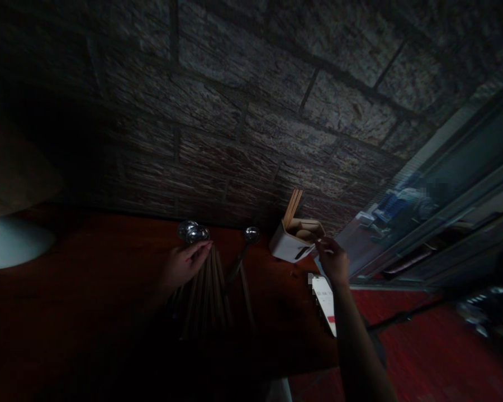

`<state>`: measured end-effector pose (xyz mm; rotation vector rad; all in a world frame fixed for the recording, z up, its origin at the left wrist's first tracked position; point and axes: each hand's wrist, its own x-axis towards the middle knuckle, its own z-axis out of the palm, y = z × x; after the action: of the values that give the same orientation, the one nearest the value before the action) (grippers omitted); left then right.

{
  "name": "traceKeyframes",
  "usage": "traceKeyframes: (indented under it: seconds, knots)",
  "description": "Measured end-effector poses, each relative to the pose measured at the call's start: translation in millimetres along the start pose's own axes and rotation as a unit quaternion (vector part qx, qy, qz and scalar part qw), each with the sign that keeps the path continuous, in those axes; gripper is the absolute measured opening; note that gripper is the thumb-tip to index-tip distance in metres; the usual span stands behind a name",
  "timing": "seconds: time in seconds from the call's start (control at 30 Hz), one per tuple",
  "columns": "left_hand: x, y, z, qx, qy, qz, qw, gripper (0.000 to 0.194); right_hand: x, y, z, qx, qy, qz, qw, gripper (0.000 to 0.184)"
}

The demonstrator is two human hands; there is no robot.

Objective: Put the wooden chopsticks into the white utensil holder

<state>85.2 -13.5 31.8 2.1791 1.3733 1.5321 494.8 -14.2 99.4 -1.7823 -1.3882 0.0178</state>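
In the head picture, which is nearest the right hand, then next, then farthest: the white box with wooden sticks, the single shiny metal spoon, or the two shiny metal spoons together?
Starting from the right hand:
1. White box, just left of its fingers.
2. Single shiny metal spoon, farther left.
3. Two shiny metal spoons, farthest left.
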Motion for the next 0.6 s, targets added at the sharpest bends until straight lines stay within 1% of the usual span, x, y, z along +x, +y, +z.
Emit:
traceKeyframes:
  seconds: [0.07, 0.13, 0.2, 0.27, 0.33, 0.37, 0.4, 0.47, 0.5, 0.57, 0.6]
  knots:
    - [0.0, 0.0, 0.2, -0.001, -0.001, 0.006, 1.0, 0.027, -17.1, -5.9, 4.3, 0.036, 0.012, 0.0, 0.999, 0.046]
    - [-0.5, -0.3, 0.5, 0.0, -0.004, 0.005, 1.0, 0.028, -36.4, -17.0, 14.4, 0.059, 0.0, -0.019, 0.998, 0.04]
    - [-1.1, -1.0, 0.6, 0.004, -0.009, -0.004, 1.0, 0.028, -54.4, -30.5, 29.1, 0.053, -0.072, -0.052, 0.995, 0.036]
    - [-1.6, -1.6, 0.6, 0.009, -0.01, -0.011, 1.0, 0.028, -67.7, -41.7, 44.1, 0.049, -0.155, -0.083, 0.983, 0.036]
    - [-1.7, -1.8, 0.1, 0.011, -0.006, -0.012, 1.0, 0.028, -73.1, -45.9, 53.7, 0.054, -0.163, -0.085, 0.981, 0.035]
    - [-1.6, -1.8, -0.2, 0.011, -0.003, -0.013, 1.0, 0.029, -72.3, -44.5, 55.0, 0.058, -0.147, -0.084, 0.984, 0.034]
    - [-1.3, -1.7, -0.5, 0.01, -0.001, -0.015, 1.0, 0.029, -69.0, -40.4, 54.0, 0.063, -0.117, -0.081, 0.988, 0.035]
    - [-0.8, -1.4, -0.8, 0.008, 0.001, -0.022, 1.0, 0.03, -55.4, -25.3, 46.0, 0.081, -0.03, -0.076, 0.993, 0.041]
    - [-0.6, -1.3, -0.8, 0.008, -0.001, -0.025, 1.0, 0.031, -45.7, -15.1, 40.4, 0.097, 0.003, -0.071, 0.993, 0.048]
    - [-0.3, -1.6, 0.0, 0.009, -0.008, -0.024, 1.0, 0.031, -23.5, 7.2, 30.0, 0.105, 0.044, -0.061, 0.992, 0.077]
    - [-0.3, -2.0, 0.6, 0.009, -0.012, -0.021, 1.0, 0.031, -12.4, 17.9, 26.6, 0.1, 0.046, -0.055, 0.992, 0.094]
